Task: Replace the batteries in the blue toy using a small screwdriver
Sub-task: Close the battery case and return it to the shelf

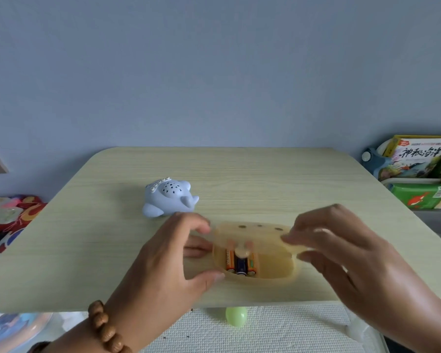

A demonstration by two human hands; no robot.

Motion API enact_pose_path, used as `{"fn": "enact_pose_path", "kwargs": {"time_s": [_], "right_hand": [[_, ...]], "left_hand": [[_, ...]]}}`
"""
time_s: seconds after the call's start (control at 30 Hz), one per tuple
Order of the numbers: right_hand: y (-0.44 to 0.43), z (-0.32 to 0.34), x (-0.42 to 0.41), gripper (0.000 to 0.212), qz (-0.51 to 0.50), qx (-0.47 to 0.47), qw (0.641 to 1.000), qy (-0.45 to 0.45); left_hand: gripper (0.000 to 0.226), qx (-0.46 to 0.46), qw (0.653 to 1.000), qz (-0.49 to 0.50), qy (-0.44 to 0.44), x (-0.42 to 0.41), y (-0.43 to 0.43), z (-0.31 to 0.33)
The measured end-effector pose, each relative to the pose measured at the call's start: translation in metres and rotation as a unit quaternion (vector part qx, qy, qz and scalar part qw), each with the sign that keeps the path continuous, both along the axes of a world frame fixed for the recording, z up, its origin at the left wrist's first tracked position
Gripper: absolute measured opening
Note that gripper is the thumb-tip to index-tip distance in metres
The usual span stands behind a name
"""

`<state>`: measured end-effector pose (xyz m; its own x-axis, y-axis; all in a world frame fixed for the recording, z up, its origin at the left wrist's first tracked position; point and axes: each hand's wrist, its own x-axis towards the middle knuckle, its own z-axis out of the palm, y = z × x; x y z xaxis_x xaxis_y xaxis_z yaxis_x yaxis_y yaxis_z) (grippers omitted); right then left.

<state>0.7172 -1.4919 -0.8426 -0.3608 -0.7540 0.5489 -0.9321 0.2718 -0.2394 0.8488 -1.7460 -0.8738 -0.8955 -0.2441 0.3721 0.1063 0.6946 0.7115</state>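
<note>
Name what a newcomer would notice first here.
The left hand and right hand hold a translucent yellow plastic box at the near middle of the pale wood-grain table. The right hand pinches its raised lid, showing orange and black batteries inside. A pale blue whale-shaped plastic toy sits behind, to the left.

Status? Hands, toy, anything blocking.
Both busy: left hand grips case base, right hand pinches raised lid. Case holds batteries. Untouched blue toy sits on table beyond left hand. No screwdriver in view.
</note>
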Motion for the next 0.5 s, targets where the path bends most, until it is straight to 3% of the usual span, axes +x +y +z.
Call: {"fn": "enact_pose_path", "kwargs": {"time_s": [0.1,0.2,0.3,0.43,0.5], "right_hand": [[0.007,-0.019,0.006,0.026,0.013,0.022,0.998,0.060],[0.009,-0.025,0.008,0.025,0.026,0.018,0.998,0.050],[0.008,-0.019,0.010,0.021,0.033,-0.002,0.999,-0.017],[-0.001,-0.013,0.013,0.050,-0.045,-0.008,0.987,-0.154],[-0.008,-0.013,0.013,0.054,-0.057,0.008,0.977,-0.207]], "left_hand": [[0.088,0.005,0.999,-0.023,-0.046,-0.001,-0.003,0.001],[0.084,-0.068,0.992,-0.085,-0.061,-0.003,-0.004,0.007],[0.065,-0.092,0.988,-0.113,-0.047,-0.006,-0.004,0.012],[0.050,-0.087,0.990,-0.105,-0.032,-0.012,-0.003,0.013],[0.051,-0.083,0.990,-0.106,-0.034,-0.014,-0.004,0.013]]}}
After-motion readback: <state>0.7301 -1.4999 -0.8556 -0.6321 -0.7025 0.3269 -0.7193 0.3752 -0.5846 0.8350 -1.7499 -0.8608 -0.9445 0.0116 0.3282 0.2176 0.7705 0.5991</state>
